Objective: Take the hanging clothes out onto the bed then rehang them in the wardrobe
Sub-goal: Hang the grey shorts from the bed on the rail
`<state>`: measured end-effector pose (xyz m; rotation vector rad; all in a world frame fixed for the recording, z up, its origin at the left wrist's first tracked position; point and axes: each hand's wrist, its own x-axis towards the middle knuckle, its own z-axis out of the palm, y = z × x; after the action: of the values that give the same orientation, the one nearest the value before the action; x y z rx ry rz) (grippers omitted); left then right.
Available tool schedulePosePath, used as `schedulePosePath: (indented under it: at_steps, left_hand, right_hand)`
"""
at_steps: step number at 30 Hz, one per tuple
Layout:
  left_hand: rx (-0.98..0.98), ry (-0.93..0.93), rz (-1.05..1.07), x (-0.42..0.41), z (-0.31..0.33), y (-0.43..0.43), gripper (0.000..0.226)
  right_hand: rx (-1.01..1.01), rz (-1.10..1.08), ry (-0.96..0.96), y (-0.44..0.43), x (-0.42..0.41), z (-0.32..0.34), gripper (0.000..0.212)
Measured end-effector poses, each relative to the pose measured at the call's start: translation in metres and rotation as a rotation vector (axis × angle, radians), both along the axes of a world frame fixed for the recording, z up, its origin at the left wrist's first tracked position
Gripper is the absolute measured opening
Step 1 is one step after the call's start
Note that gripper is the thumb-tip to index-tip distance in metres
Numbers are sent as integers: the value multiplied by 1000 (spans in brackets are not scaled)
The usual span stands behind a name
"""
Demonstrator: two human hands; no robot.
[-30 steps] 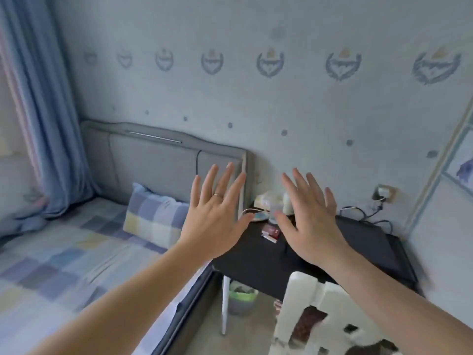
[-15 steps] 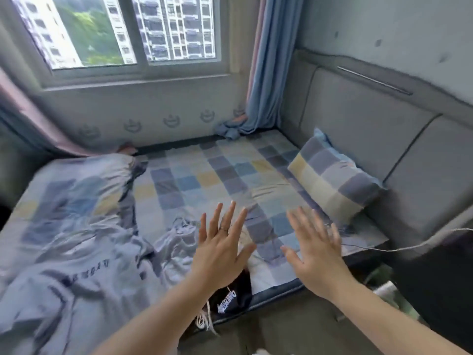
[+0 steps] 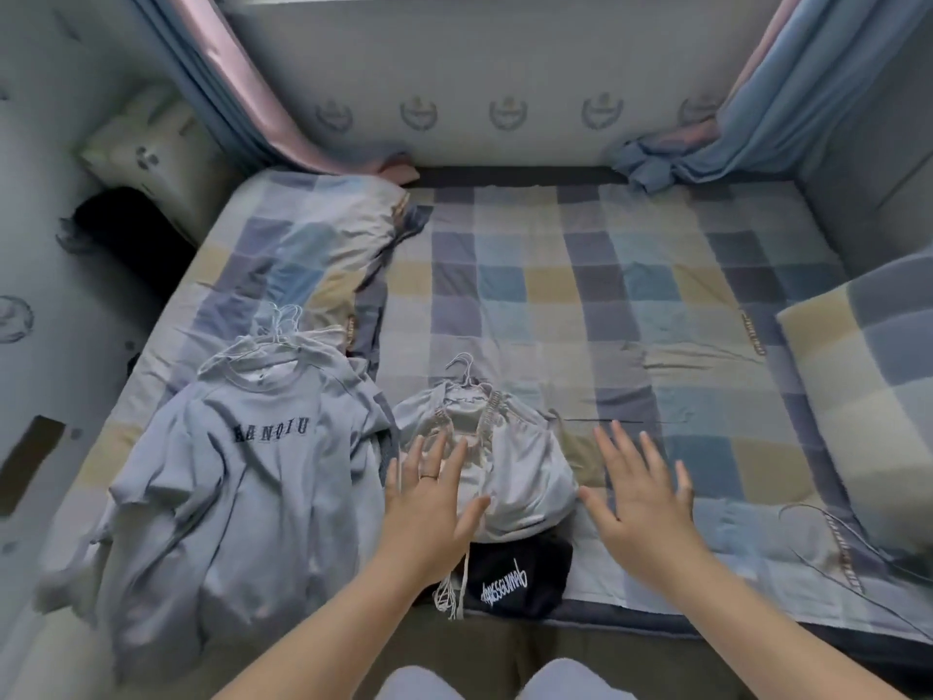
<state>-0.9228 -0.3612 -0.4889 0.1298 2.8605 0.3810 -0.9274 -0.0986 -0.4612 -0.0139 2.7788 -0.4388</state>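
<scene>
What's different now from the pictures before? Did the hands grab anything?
The person's view swung left, away from the desk and down onto the bed. The grey T-shirt, white top and black garment now lie straight ahead. Nothing was grabbed or let go. The left hand and right hand stayed raised and empty, fingers spread. The left hand is now over the white top's edge.

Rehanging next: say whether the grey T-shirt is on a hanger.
On a hanger: its wire hook shows above the T-shirt collar.
</scene>
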Motion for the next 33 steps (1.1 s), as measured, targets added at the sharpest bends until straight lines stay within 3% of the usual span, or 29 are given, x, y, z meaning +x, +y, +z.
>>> schedulePosePath:
  at_steps: [7, 15, 24, 29, 33]
  left_hand:
    - [25, -137, 111, -53, -63, -23, 71]
    - [51, -288, 108, -128, -213, -60, 67]
    - [28, -228, 43, -234, -361, -92, 61]
    - [8, -154, 82, -300, -408, -100, 53]
    - [-37, -264, 93, -330, -425, -102, 45]
  right_hand:
    - [11, 47, -155, -12, -63, -71, 70]
    - [58, 48, -284, -55, -129, -203, 69]
    - [84, -1, -275, -95, -220, -370, 65]
    - [110, -18, -235, -98, -269, -434, 65]
    - [76, -43, -257, -98, -286, -460, 66]
